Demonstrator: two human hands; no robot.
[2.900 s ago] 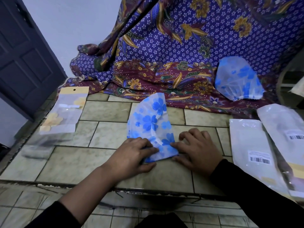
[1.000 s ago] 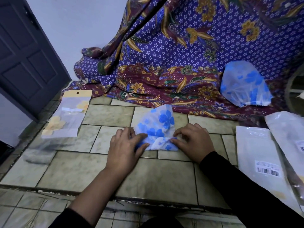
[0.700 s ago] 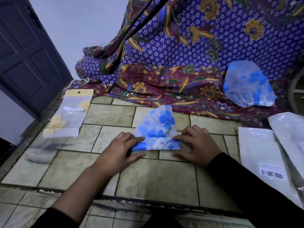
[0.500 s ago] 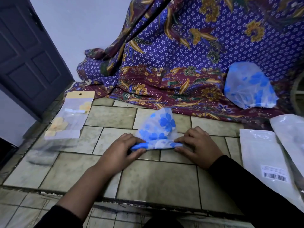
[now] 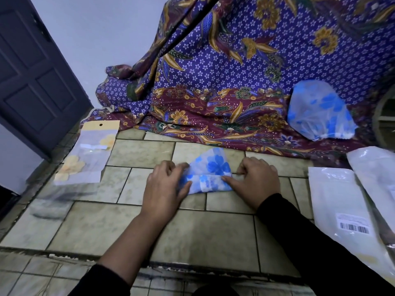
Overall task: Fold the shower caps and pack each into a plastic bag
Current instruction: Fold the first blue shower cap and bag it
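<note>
A white shower cap with blue flowers point(image 5: 210, 173) lies on the tiled floor, its near edge rolled up into a band. My left hand point(image 5: 165, 186) pinches the band's left end. My right hand point(image 5: 254, 180) pinches its right end, thumb on top. A second blue-flowered shower cap point(image 5: 318, 112) sits unfolded on the patterned cloth at the back right. A clear plastic bag with a yellow header point(image 5: 89, 152) lies at the left and holds a yellow-flowered item.
White plastic bags with barcode labels point(image 5: 342, 210) lie at the right. A purple and maroon batik cloth point(image 5: 235, 71) drapes across the back. A dark door point(image 5: 32, 71) stands at the left. The tiled floor point(image 5: 203, 236) drops at a step near me.
The cap's near edge has been folded and rolled away from me, so the cap looks shorter. Both hands moved forward with the roll. The camera view shifted slightly.
</note>
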